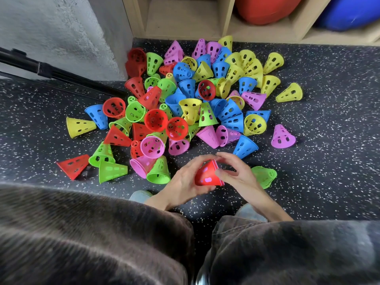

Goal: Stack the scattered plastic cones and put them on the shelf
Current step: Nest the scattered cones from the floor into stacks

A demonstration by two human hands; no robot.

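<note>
A heap of several perforated plastic cones (189,99) in red, blue, green, yellow and pink lies scattered on the speckled floor. Just in front of the heap, my left hand (183,182) grips a small stack of red cones (207,174), a pink cone showing through its holes. My right hand (236,171) curls its fingers over the stack's wide rim from the right. A green cone (264,175) lies on its side right of my right hand. The wooden shelf (181,19) stands behind the heap, its left compartment empty.
A red ball (265,9) and a blue ball (349,13) fill the shelf's right compartments. A grey wall (51,33) and black tripod legs (53,73) stand at the left. My knees in dark trousers fill the bottom of the view.
</note>
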